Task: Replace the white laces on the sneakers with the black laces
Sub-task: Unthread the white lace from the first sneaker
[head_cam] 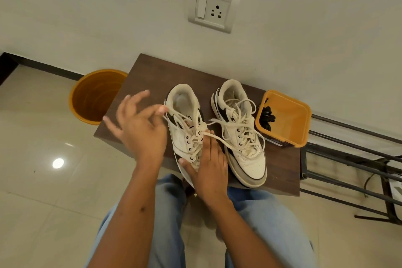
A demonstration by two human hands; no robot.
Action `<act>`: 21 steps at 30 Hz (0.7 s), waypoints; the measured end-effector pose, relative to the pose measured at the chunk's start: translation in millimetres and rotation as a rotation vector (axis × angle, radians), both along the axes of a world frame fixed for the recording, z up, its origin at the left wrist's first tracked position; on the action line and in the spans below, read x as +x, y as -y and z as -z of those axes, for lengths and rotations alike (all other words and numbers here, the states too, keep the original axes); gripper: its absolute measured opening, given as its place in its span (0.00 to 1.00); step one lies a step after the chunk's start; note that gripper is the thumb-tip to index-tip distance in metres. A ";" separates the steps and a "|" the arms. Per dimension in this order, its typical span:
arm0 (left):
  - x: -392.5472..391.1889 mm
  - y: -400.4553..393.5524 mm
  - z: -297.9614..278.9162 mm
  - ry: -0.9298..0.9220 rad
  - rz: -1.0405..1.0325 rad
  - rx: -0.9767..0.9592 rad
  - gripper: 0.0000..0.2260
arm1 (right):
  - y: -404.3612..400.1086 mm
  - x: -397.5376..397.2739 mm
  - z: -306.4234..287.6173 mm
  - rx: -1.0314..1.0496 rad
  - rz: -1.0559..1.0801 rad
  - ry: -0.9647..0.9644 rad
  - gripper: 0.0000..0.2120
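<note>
Head view: left hand (141, 128) pinching white lace (174, 113), right hand (210, 163) flat on sneaker (187, 135). Best pulled straight out, one eyelet at a time

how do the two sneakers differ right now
The left sneaker is being handled: the left hand pinches its white lace, the right hand rests flat on its toe. The right sneaker stands untouched, its laces loose. Both are white with dark trim, on the brown table.
</note>
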State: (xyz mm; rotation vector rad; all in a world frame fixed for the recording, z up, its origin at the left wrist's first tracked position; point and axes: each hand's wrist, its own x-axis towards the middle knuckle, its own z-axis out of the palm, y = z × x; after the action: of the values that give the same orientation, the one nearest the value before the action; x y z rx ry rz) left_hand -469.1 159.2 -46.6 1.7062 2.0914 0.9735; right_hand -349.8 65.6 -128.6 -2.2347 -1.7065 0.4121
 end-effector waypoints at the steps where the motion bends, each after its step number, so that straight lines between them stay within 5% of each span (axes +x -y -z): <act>1: -5.9 1.1 0.1 0.051 -0.090 -0.070 0.04 | -0.3 -0.3 0.2 0.007 -0.005 -0.003 0.44; 4: -11.0 0.8 3.0 -0.012 -0.145 -0.267 0.08 | -1.0 0.5 -1.1 0.019 -0.020 -0.006 0.44; 9: 13.8 -3.0 6.6 -0.354 0.362 -0.058 0.09 | 3.6 -0.4 -2.0 0.023 -0.143 -0.070 0.47; 15: 31.7 -5.0 12.8 -0.586 0.500 -0.280 0.11 | 4.0 -2.8 4.1 0.012 -0.147 -0.056 0.45; 18: 25.7 -5.7 5.2 -0.500 0.489 -0.237 0.06 | 3.5 -4.5 7.8 0.021 -0.123 -0.038 0.46; 21: 8.5 -4.1 -1.9 -0.259 0.179 -0.050 0.09 | 3.9 -3.4 9.1 0.012 -0.120 -0.023 0.46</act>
State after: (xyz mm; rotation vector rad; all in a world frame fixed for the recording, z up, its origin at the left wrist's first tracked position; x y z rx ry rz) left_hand -460.6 163.2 -44.7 2.0449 2.0463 0.6743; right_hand -353.1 61.7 -137.7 -2.1179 -1.8318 0.4511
